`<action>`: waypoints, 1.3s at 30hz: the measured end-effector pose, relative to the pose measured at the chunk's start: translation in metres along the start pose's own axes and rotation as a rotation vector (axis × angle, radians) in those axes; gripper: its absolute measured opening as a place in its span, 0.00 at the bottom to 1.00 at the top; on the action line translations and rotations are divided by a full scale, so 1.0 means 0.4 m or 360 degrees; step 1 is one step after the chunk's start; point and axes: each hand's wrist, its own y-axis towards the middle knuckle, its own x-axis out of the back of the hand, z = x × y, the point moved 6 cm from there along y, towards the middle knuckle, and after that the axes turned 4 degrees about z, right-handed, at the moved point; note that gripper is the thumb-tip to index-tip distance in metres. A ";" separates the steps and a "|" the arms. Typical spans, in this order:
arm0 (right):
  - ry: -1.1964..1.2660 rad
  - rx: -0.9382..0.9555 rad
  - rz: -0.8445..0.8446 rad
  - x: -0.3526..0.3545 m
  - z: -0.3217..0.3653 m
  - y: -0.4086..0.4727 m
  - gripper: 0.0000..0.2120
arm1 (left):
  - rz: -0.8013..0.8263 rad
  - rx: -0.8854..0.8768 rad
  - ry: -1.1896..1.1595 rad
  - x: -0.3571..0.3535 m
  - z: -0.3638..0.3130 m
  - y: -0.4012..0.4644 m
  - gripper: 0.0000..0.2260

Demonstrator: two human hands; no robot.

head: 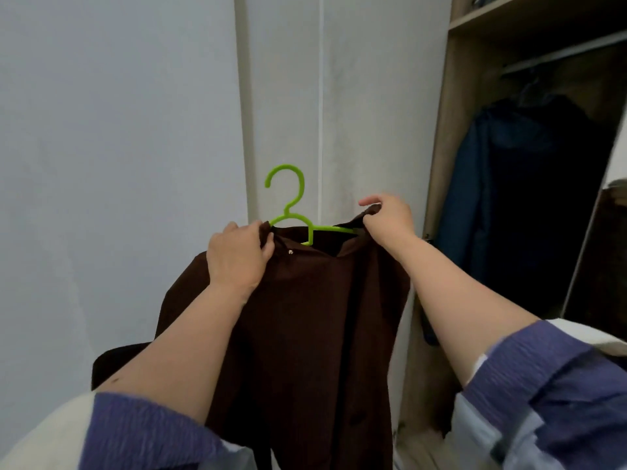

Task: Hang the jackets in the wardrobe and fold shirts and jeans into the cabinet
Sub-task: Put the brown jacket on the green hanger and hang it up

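Observation:
A dark brown jacket (315, 320) hangs in front of me on a bright green plastic hanger (288, 205), whose hook points up and left. My left hand (237, 256) grips the jacket's left shoulder over the hanger's end. My right hand (386, 215) pinches the right shoulder by the collar. The open wardrobe (454, 137) stands to the right, with a metal rail (559, 56) across its top and a dark blue jacket (502, 184) hanging inside.
A white wall (118, 130) and a white panel fill the left and middle. A wooden shelf (509, 11) sits above the rail. The wardrobe's door edge (597, 232) is at the far right. Something pale lies at the lower left.

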 end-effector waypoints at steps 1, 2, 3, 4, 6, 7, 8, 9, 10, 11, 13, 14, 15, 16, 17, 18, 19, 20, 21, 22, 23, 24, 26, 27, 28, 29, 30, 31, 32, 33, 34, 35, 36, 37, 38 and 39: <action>-0.0209 0.0041 -0.0064 0.034 0.011 -0.004 0.15 | -0.0021 -0.0025 -0.0031 0.000 -0.024 0.005 0.12; -0.0359 0.0044 -0.0106 0.064 0.016 -0.010 0.12 | -0.0046 -0.0045 -0.0061 -0.001 -0.045 0.009 0.12; -0.0470 0.0004 -0.0112 0.088 0.014 -0.014 0.09 | -0.0069 -0.0054 -0.0087 -0.003 -0.062 0.013 0.12; -0.0558 -0.0070 -0.0097 0.107 0.007 -0.019 0.09 | -0.0084 -0.0055 -0.0109 -0.006 -0.077 0.015 0.12; -0.0655 -0.0217 -0.0106 0.136 -0.011 -0.031 0.14 | -0.0089 -0.0049 -0.0143 -0.015 -0.102 0.023 0.13; -0.0694 -0.0254 -0.0132 0.152 -0.018 -0.036 0.15 | -0.0083 -0.0054 -0.0164 -0.020 -0.117 0.026 0.14; -0.0739 -0.0256 -0.0141 0.166 -0.022 -0.044 0.16 | -0.0077 -0.0066 -0.0199 -0.023 -0.134 0.028 0.15; -0.0760 -0.0251 -0.0102 0.177 -0.031 -0.049 0.16 | -0.0073 -0.0081 -0.0245 -0.024 -0.151 0.031 0.15; -0.0755 -0.0230 -0.0052 0.187 -0.044 -0.053 0.16 | -0.0066 -0.0093 -0.0295 -0.022 -0.168 0.033 0.15; -0.0725 -0.0205 -0.0008 0.198 -0.059 -0.061 0.16 | -0.0060 -0.0103 -0.0350 -0.019 -0.184 0.034 0.15; -0.0685 -0.0119 0.0012 0.226 -0.084 -0.081 0.18 | -0.0065 -0.0133 -0.0475 -0.010 -0.215 0.036 0.15; -0.0667 -0.0060 0.0003 0.241 -0.091 -0.094 0.17 | -0.0073 -0.0160 -0.0525 -0.004 -0.233 0.037 0.14; -0.0633 -0.0017 0.0007 0.254 -0.096 -0.106 0.16 | -0.0086 -0.0196 -0.0561 0.002 -0.253 0.039 0.14; -0.0613 0.0025 0.0029 0.263 -0.097 -0.118 0.15 | -0.0106 -0.0241 -0.0590 0.007 -0.275 0.041 0.14; -0.0626 0.0057 0.0042 0.269 -0.097 -0.126 0.14 | -0.0130 -0.0297 -0.0615 0.013 -0.300 0.042 0.13; -0.0652 0.0104 0.0042 0.276 -0.094 -0.133 0.12 | -0.0154 -0.0359 -0.0635 0.019 -0.326 0.043 0.13; -0.0671 0.0136 0.0027 0.284 -0.090 -0.138 0.10 | -0.0174 -0.0408 -0.0655 0.023 -0.348 0.043 0.13; -0.0663 0.0156 0.0013 0.293 -0.087 -0.142 0.10 | -0.0180 -0.0437 -0.0682 0.026 -0.367 0.042 0.13; -0.0616 0.0140 0.0001 0.304 -0.087 -0.148 0.11 | -0.0181 -0.0457 -0.0712 0.026 -0.382 0.042 0.13; -0.0564 0.0113 -0.0005 0.313 -0.089 -0.156 0.14 | -0.0192 -0.0478 -0.0737 0.027 -0.394 0.040 0.13; -0.0561 0.0080 -0.0032 0.323 -0.095 -0.162 0.18 | -0.0203 -0.0499 -0.0755 0.028 -0.406 0.037 0.13; -0.0620 0.0076 -0.0091 0.333 -0.097 -0.170 0.20 | -0.0212 -0.0518 -0.0771 0.032 -0.418 0.034 0.14; -0.0830 0.0104 -0.0280 0.358 -0.092 -0.188 0.22 | -0.0213 -0.0532 -0.0796 0.040 -0.440 0.030 0.15; -0.0925 0.0129 -0.0366 0.373 -0.088 -0.194 0.22 | -0.0197 -0.0520 -0.0792 0.043 -0.446 0.031 0.16; -0.1007 0.0154 -0.0421 0.389 -0.085 -0.200 0.20 | -0.0173 -0.0500 -0.0782 0.044 -0.448 0.034 0.17; -0.1064 0.0177 -0.0440 0.406 -0.085 -0.202 0.18 | -0.0155 -0.0486 -0.0774 0.043 -0.445 0.038 0.18; -0.1087 0.0197 -0.0437 0.423 -0.087 -0.204 0.14 | -0.0148 -0.0487 -0.0771 0.041 -0.441 0.041 0.18; -0.1054 0.0212 -0.0429 0.440 -0.092 -0.206 0.10 | -0.0153 -0.0500 -0.0765 0.038 -0.439 0.044 0.18; -0.0997 0.0221 -0.0431 0.454 -0.096 -0.210 0.08 | -0.0164 -0.0522 -0.0747 0.038 -0.440 0.045 0.18; -0.0954 0.0227 -0.0453 0.466 -0.100 -0.216 0.09 | -0.0169 -0.0542 -0.0721 0.037 -0.446 0.045 0.18; -0.0947 0.0229 -0.0490 0.475 -0.103 -0.221 0.10 | -0.0155 -0.0552 -0.0693 0.036 -0.457 0.043 0.19; -0.0967 0.0230 -0.0538 0.483 -0.106 -0.225 0.11 | -0.0115 -0.0551 -0.0673 0.034 -0.471 0.042 0.19; -0.0995 0.0230 -0.0593 0.491 -0.110 -0.228 0.11 | -0.0052 -0.0542 -0.0666 0.028 -0.487 0.042 0.20; -0.1017 0.0227 -0.0648 0.501 -0.115 -0.228 0.12 | 0.0028 -0.0533 -0.0671 0.021 -0.506 0.043 0.21; -0.1038 0.0222 -0.0696 0.514 -0.119 -0.227 0.12 | 0.0108 -0.0528 -0.0692 0.015 -0.528 0.044 0.22; -0.1073 0.0215 -0.0733 0.527 -0.124 -0.224 0.12 | 0.0172 -0.0533 -0.0723 0.010 -0.552 0.044 0.22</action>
